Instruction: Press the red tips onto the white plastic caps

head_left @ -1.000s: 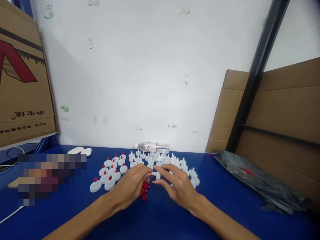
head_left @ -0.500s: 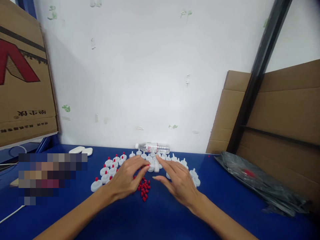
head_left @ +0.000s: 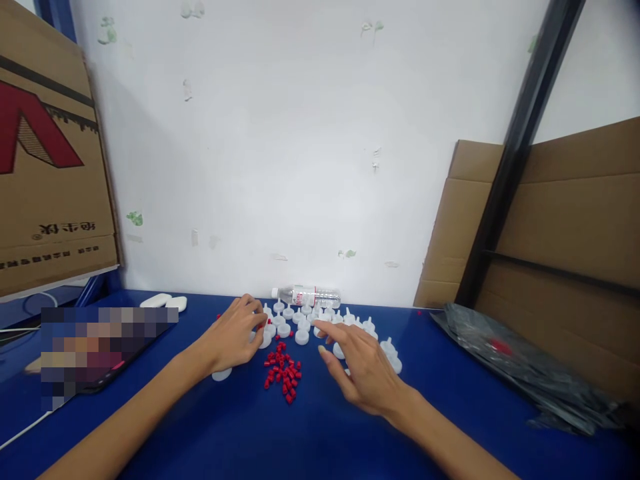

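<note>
A smooth blue table (head_left: pixel 320 430) spreads beneath the left grip (head_left: pixel 233 339) and right grip (head_left: pixel 364 370). Beyond both lies a clear, ribbed plastic bottle (head_left: pixel 325 297). The left grip curls among milky, round, spouted lids (head_left: pixel 301 337); whether it clasps one, I cannot tell. The right grip is released, fingers spread beside others. Between the grips, nearer the left, scatter stubby red plastic caps (head_left: pixel 282 363).

We get soft, bright light, strongest across the middle of the white wall (head_left: pixel 290 153), while the blue counter (head_left: pixel 340 440) darkens toward us. Wide-angle distortion slants the dark post (head_left: pixel 521 133); the right-hand corners dim, and a pixelated patch (head_left: pixel 95 347) blots out detail at left.
</note>
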Demonstrator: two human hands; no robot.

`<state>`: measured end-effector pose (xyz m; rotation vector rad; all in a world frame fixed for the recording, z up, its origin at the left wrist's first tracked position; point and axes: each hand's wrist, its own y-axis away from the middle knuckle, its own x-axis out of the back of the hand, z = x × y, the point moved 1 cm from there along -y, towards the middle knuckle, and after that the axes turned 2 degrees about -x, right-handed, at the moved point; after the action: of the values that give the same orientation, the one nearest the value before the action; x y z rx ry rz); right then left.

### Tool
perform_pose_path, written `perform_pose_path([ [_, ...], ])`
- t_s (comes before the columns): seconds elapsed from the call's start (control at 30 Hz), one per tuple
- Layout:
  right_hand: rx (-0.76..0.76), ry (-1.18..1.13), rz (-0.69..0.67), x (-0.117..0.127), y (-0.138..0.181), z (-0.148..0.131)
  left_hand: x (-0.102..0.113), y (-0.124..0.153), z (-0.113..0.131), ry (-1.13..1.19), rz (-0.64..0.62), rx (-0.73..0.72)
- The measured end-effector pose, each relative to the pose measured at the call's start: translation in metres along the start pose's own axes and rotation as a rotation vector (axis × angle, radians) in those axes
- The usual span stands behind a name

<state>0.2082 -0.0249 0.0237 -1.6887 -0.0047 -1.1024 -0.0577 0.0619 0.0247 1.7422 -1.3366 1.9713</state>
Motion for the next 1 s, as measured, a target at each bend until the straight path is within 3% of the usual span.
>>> perform_pose_path([
  [0.3,0.005,-0.011,-0.096,-0.002,0.000,0.000,0.000,0.000,0.007,0.040,0.000,0.056],
  [0.63,0.001,-0.017,-0.174,-0.003,-0.001,0.000,-0.031,-0.001,0.015,-0.053,0.035,-0.007],
  [0.83,0.010,-0.024,-0.204,-0.004,-0.002,-0.001,-0.026,-0.006,0.015,-0.058,0.015,-0.052],
  [1.0,0.017,-0.007,-0.184,-0.003,-0.004,-0.001,-0.019,-0.009,0.017,0.056,0.087,-0.052],
])
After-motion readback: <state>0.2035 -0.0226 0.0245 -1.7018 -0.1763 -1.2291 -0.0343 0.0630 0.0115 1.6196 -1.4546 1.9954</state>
